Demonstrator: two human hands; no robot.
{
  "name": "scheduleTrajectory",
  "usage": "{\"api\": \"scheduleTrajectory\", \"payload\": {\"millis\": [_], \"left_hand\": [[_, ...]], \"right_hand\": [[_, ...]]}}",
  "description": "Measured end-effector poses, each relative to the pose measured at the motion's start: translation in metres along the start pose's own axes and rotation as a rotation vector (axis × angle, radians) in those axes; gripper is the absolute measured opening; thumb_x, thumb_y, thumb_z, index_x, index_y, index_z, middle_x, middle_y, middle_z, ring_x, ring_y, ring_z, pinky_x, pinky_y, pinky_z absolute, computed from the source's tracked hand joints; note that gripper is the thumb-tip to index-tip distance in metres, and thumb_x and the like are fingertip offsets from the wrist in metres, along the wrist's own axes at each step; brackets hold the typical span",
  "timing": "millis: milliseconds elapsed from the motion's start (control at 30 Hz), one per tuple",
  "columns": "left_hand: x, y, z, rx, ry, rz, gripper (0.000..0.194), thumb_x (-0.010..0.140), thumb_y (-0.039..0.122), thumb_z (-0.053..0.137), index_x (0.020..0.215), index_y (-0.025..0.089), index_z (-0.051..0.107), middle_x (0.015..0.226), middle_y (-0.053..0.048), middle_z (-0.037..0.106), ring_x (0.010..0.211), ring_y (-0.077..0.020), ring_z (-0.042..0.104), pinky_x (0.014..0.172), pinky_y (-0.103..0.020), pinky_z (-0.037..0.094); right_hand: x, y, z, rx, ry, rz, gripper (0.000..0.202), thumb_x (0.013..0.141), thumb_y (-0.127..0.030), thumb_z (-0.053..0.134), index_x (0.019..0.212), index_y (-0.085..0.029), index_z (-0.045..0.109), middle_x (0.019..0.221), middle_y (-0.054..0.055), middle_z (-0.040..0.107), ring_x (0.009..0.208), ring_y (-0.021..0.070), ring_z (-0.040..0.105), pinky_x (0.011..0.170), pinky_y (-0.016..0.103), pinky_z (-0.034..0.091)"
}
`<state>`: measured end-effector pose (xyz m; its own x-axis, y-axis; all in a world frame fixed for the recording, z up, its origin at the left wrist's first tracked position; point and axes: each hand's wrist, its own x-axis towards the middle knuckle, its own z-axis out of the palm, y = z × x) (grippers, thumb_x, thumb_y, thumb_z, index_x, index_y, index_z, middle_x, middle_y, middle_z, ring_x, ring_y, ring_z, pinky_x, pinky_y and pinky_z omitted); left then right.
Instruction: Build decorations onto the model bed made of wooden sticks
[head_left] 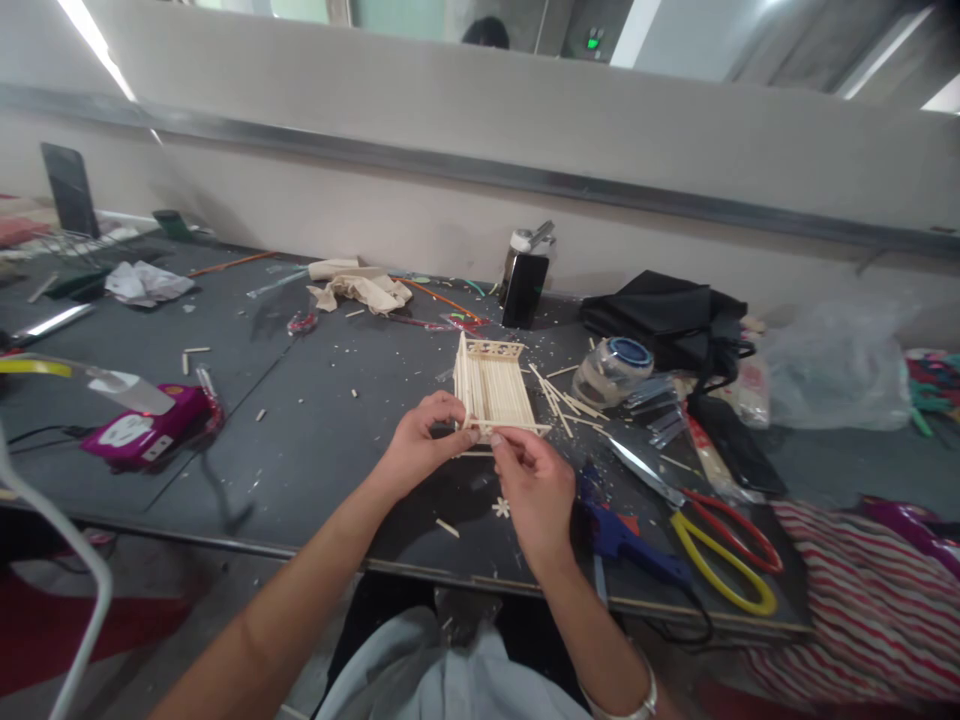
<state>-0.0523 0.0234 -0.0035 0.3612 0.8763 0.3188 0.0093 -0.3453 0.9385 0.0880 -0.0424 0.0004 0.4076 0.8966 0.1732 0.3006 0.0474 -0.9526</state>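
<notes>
As the pale, rectangular wooden-stick model [504, 388] sits on the dark grey table [322, 450], the left hand [424, 440] pinches its near rail; the right hand [536, 490] touches alongside, though I can't tell what its fingertips grip.

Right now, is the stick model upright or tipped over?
Upright: the model shows its slatted base facing up, a railing rising at its far end.

A pale wall [300, 80] with a dark rail [480, 168] backs the dark table [315, 470], a green sign [593, 41] glowing above.
</notes>
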Motion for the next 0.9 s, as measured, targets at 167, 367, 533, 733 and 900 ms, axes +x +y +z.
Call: {"api": "scheduleTrajectory", "payload": {"millis": [167,367,533,733,900], "left_hand": [[0.0003,-0.0005,0.0006,-0.005,0.000,-0.001,0.006,0.075,0.024,0.069,0.076,0.019,0.067,0.086,-0.003,0.056,0.086,-0.0168,0.053,0.082,-0.032,0.040],[0.0011,-0.0001,-0.0001,0.019,-0.008,-0.005,0.006,0.075,0.024,0.069,0.075,0.019,0.067,0.084,-0.002,0.055,0.084,-0.0164,0.053,0.081,-0.032,0.040],[0.0016,-0.0012,-0.0007,0.018,-0.009,-0.002,0.006,0.075,0.025,0.069,0.075,0.019,0.068,0.084,-0.002,0.056,0.084,-0.0165,0.053,0.082,-0.033,0.041],[0.0017,-0.0020,-0.0008,0.006,-0.011,-0.009,0.007,0.075,0.027,0.070,0.076,0.019,0.069,0.085,-0.003,0.057,0.085,-0.0166,0.054,0.082,-0.033,0.042],[0.0013,-0.0020,0.0001,-0.017,0.006,-0.016,0.007,0.075,0.027,0.071,0.077,0.020,0.071,0.086,-0.003,0.058,0.083,-0.0157,0.055,0.080,-0.031,0.042]], "right_hand": [[-0.0006,0.0005,0.0006,0.021,-0.002,0.010,0.022,0.081,-0.036,0.061,0.088,-0.017,0.072,0.067,0.001,0.067,0.049,0.0106,0.052,0.046,0.021,0.040],[-0.0008,0.0023,0.0005,0.054,-0.012,0.030,0.024,0.081,-0.037,0.061,0.089,-0.017,0.071,0.065,0.000,0.066,0.048,0.0101,0.050,0.045,0.021,0.039],[-0.0005,0.0015,0.0002,0.057,-0.015,0.031,0.024,0.081,-0.037,0.061,0.088,-0.017,0.072,0.064,0.001,0.065,0.048,0.0102,0.050,0.044,0.020,0.039],[-0.0002,0.0019,0.0002,0.045,-0.019,0.020,0.026,0.082,-0.038,0.060,0.088,-0.017,0.071,0.064,0.001,0.065,0.051,0.0112,0.053,0.046,0.021,0.041],[0.0003,0.0015,0.0009,0.039,-0.007,0.013,0.025,0.082,-0.039,0.060,0.087,-0.017,0.071,0.066,0.001,0.066,0.050,0.0110,0.053,0.046,0.021,0.041]]}}
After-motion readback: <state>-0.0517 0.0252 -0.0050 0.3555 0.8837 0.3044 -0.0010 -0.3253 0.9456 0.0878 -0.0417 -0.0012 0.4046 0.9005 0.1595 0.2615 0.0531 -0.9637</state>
